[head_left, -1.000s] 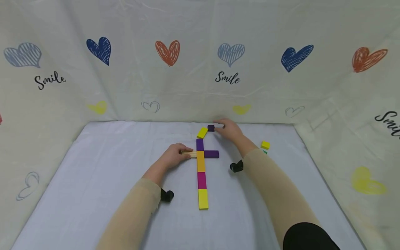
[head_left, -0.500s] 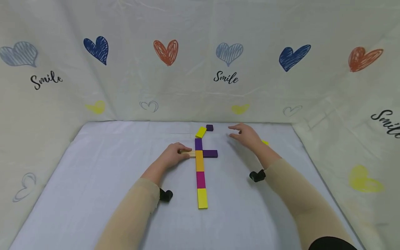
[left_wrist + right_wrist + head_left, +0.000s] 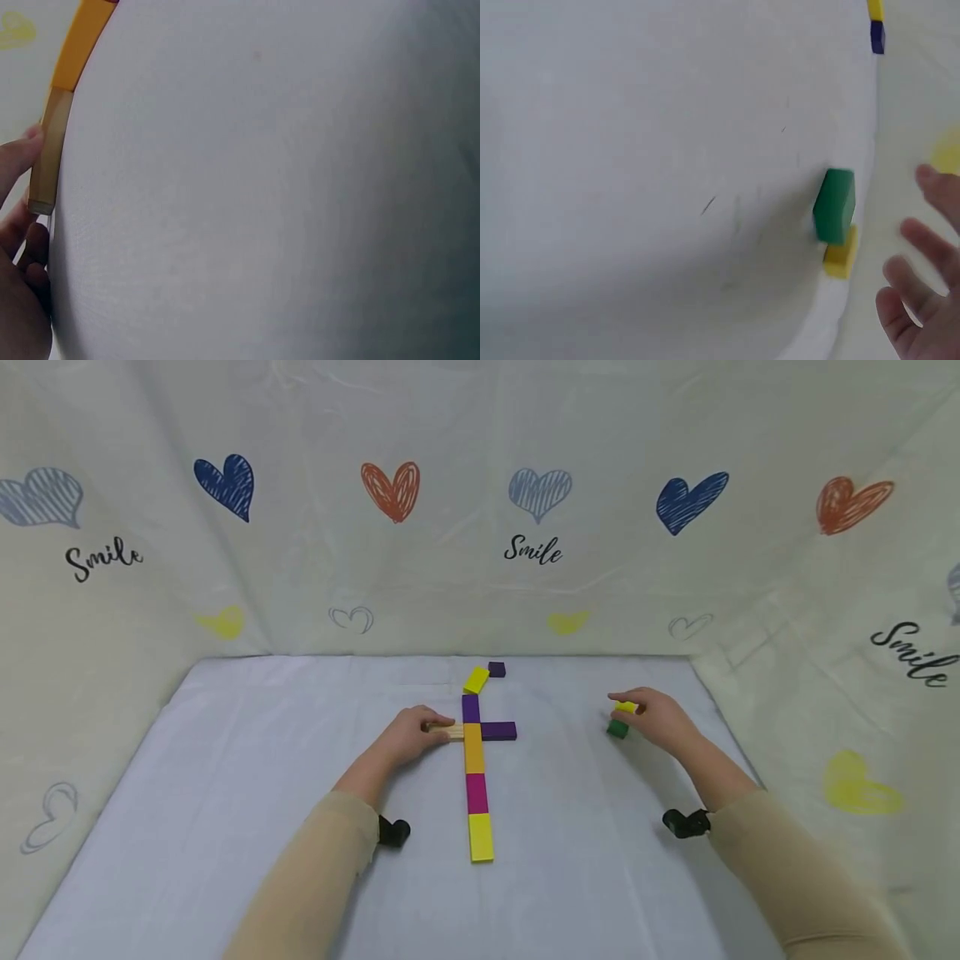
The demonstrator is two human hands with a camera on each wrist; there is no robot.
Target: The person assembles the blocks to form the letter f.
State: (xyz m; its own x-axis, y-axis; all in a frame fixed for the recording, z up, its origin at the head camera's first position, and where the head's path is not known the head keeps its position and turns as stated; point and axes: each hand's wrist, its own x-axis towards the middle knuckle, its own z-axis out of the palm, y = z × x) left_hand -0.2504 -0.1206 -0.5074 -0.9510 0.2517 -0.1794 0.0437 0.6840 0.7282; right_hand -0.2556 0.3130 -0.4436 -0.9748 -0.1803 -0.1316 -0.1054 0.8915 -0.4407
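With thumb and fingers my left hand (image 3: 408, 735) pinches a plain wooden block (image 3: 454, 732), whose end meets an orange block (image 3: 474, 749); the left wrist view also shows this wooden block (image 3: 49, 154). My right hand (image 3: 654, 718) is beside a yellow block (image 3: 625, 707) and a green block (image 3: 618, 729). In the right wrist view its fingers (image 3: 928, 244) are spread and apart from the green block (image 3: 835, 206). A purple block (image 3: 470, 708) continues the column above the orange one, and another purple block (image 3: 498, 731) sticks out to the right.
Below the orange block lie a magenta block (image 3: 477, 793) and a yellow block (image 3: 482, 837). At the top, a tilted yellow block (image 3: 476, 680) leads to a small dark purple block (image 3: 497, 669). Behind the white-covered table (image 3: 225, 777) hangs a heart-patterned sheet (image 3: 450, 568).
My right hand has let go of the small dark purple block at the top and moved right and nearer, to the yellow and green blocks. My left hand stays on the wooden block.
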